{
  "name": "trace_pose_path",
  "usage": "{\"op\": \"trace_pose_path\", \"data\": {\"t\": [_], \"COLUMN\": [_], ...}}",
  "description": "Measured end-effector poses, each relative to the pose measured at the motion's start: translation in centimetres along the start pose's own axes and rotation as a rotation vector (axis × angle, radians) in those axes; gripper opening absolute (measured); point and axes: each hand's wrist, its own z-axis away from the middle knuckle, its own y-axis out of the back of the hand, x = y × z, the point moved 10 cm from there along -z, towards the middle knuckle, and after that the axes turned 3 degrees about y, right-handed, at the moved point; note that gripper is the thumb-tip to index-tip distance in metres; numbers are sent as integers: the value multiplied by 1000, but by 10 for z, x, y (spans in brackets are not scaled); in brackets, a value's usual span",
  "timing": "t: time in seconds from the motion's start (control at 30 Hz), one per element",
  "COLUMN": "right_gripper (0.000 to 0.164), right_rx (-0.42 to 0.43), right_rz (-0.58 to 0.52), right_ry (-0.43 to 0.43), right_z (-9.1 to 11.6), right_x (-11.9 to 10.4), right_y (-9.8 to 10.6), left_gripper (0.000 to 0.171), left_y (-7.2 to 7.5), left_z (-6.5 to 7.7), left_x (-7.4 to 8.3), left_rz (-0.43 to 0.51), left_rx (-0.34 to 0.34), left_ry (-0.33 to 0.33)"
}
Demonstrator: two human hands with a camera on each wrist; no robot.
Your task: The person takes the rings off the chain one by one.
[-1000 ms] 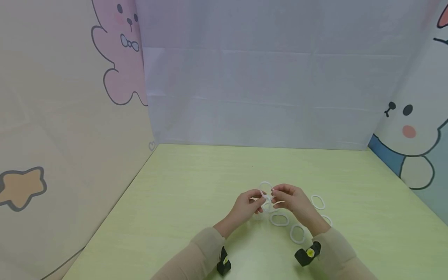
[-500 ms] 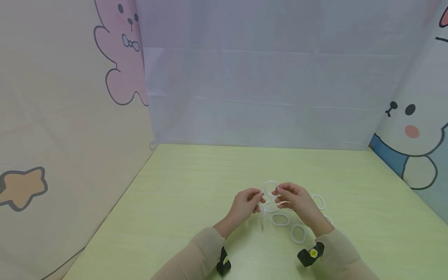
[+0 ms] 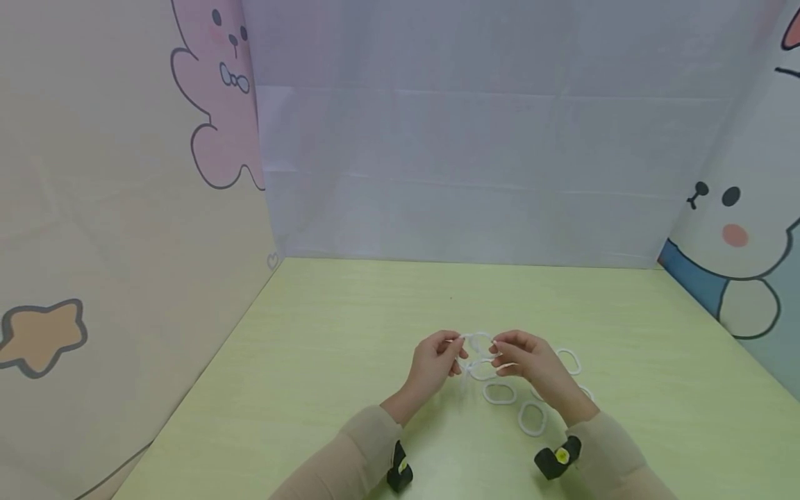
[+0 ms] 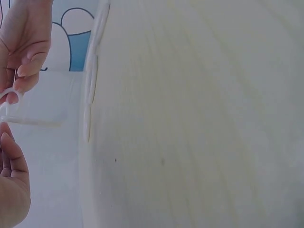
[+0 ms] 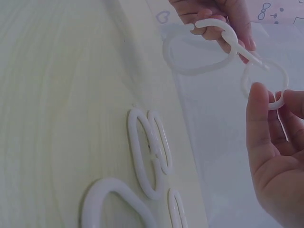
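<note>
Both hands are raised close together over the table, each with a white oval plastic chain link. My left hand pinches one link between thumb and fingers. Through it hangs a second link, which has a small gap in its loop. My right hand pinches another link by its lower edge, thumb against fingers. In the right wrist view, the end of the left hand's link overlaps the loop in the right hand. The left wrist view catches both hands only at its left edge.
Several loose white links lie on the pale yellow-green table. One link is below the hands, another nearer the front, and a third beyond the right wrist. Printed cloth walls enclose the back and sides.
The hands have drawn slightly apart. The left hand's link first swung away to the left, then came back up toward the right hand's link, which has tilted lower.
</note>
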Motion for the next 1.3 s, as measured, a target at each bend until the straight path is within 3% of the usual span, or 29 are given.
{"op": "trace_pose_path", "data": {"t": [0.17, 0.4, 0.7, 0.97, 1.3], "right_gripper": [31, 25, 34, 34, 36], "right_rx": [-10, -12, -26, -71, -113], "right_rz": [21, 42, 75, 105, 157], "right_ry": [1, -6, -23, -10, 3], "right_z": [1, 1, 1, 0, 3], "right_x": [1, 3, 6, 6, 2], "right_y": [-1, -1, -5, -10, -16], "left_gripper": [20, 18, 19, 15, 16], "left_y": [1, 2, 1, 2, 1], "left_z": [-1, -1, -1, 14, 17], "left_x": [1, 2, 1, 28, 32], "left_rz": [11, 33, 45, 67, 90], "left_rx": [20, 32, 30, 17, -2], "left_ry": [-2, -8, -1, 7, 5]}}
